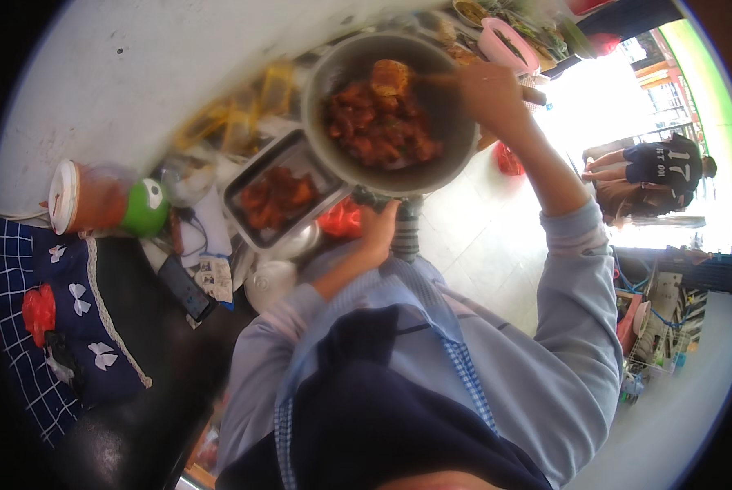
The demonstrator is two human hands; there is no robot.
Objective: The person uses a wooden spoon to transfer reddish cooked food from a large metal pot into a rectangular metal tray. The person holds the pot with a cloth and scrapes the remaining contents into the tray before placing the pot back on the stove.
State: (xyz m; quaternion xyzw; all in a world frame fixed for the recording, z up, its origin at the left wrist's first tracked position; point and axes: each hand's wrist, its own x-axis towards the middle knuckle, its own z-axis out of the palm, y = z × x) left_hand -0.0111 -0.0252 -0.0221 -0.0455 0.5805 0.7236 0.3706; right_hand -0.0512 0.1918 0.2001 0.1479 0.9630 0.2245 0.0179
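Note:
A round grey pan [456, 155] full of reddish-brown sauced food sits high in the middle of the view. My left hand [378, 233] grips its dark handle [407, 229] from below. My right hand [488, 90] is closed on a utensil handle [534, 95] at the pan's right rim, over the food. Just left of the pan, a rectangular metal tray [239, 189] holds more of the same red food.
On the counter to the left stand a clear jar with a white lid [76, 198], a green cup [147, 208], a dark phone [186, 287] and a metal bowl [270, 282]. Pink bowls of greens [509, 42] sit behind. Another person [648, 167] stands at right.

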